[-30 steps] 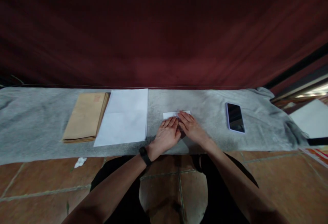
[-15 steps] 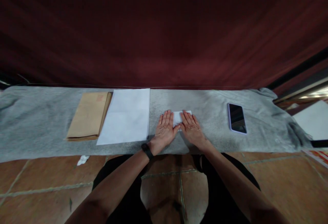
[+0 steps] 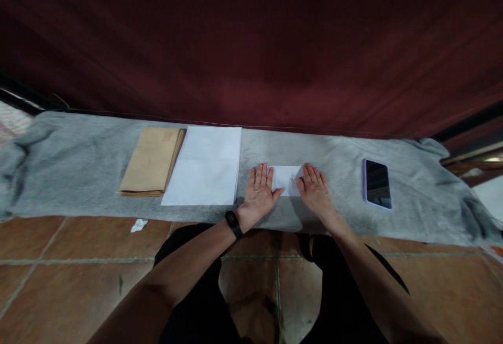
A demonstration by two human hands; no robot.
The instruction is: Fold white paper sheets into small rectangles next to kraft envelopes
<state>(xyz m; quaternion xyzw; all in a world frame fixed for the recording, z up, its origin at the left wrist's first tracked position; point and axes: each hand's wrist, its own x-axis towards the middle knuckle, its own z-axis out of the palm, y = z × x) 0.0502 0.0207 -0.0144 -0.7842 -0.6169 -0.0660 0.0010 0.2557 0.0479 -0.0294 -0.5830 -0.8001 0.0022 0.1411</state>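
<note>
A small folded sheet of white paper (image 3: 286, 180) lies on the grey cloth (image 3: 330, 158) in front of me. My left hand (image 3: 259, 193), with a black band on its wrist, lies flat at the paper's left end, thumb stretched across its lower edge. At the right end rests my right hand (image 3: 315, 191), flat with fingers extended, covering that edge. Neither hand grips anything. Left of my hands is a stack of larger white paper sheets (image 3: 208, 168), and beside it a pile of brown envelopes (image 3: 151, 160).
A phone in a lilac case (image 3: 377, 184) lies on the cloth at the right. Behind the cloth hangs a dark red curtain (image 3: 243, 50). A crumpled white scrap (image 3: 139, 225) is on the tiled floor (image 3: 78, 276) at the left.
My right hand has slid right, away from the left hand, uncovering more of the folded paper. The whole view has also shifted and tilted slightly.
</note>
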